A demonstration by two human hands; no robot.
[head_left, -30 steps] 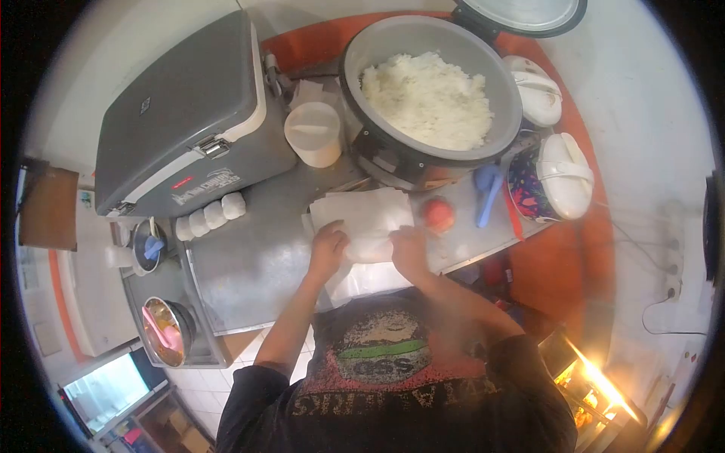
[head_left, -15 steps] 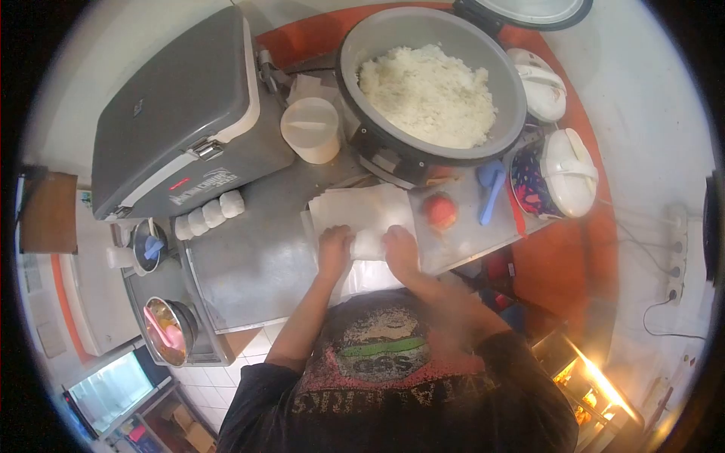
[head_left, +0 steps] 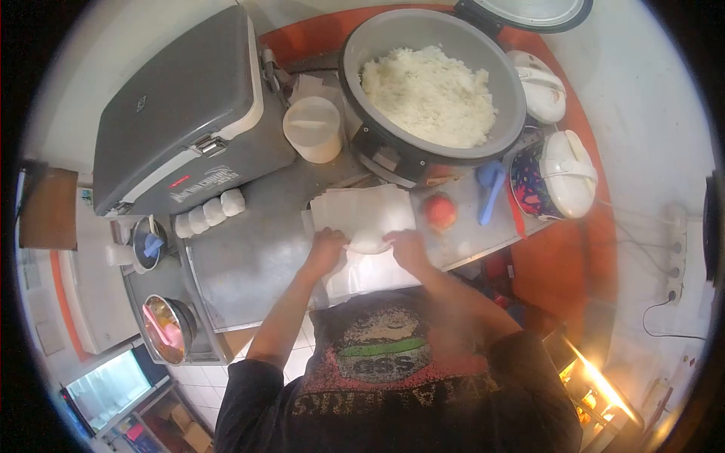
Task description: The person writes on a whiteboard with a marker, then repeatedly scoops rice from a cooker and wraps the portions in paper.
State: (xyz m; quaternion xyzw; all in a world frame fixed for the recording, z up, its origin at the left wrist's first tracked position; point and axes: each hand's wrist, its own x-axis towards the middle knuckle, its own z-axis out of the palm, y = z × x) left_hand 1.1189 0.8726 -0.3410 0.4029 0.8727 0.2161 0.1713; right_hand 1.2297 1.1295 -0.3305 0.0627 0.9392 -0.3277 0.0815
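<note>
My left hand (head_left: 327,251) and my right hand (head_left: 408,251) are closed on opposite ends of a white paper wrapper (head_left: 368,241). The wrapper is partly folded into a rounded bundle; whatever lies inside is hidden. Beneath it spreads a stack of white paper sheets (head_left: 362,205) on the metal table. To the right of my right hand sits a red-topped round object (head_left: 439,210). Beyond that lies a blue rice paddle (head_left: 492,193). Several white wrapped bundles (head_left: 214,211) stand in a row at the left.
A large rice cooker (head_left: 516,121) holds white rice (head_left: 427,94) behind the papers. A grey cool box (head_left: 177,113) and a lidded plastic tub (head_left: 313,136) stand back left. Patterned container (head_left: 529,177) at right; bowl with pink spoon (head_left: 189,321) at lower left.
Both hands have pulled slightly toward my body with the wrapper edge. The paper is now folded more over the bundle, and more of the lower sheet shows in front.
</note>
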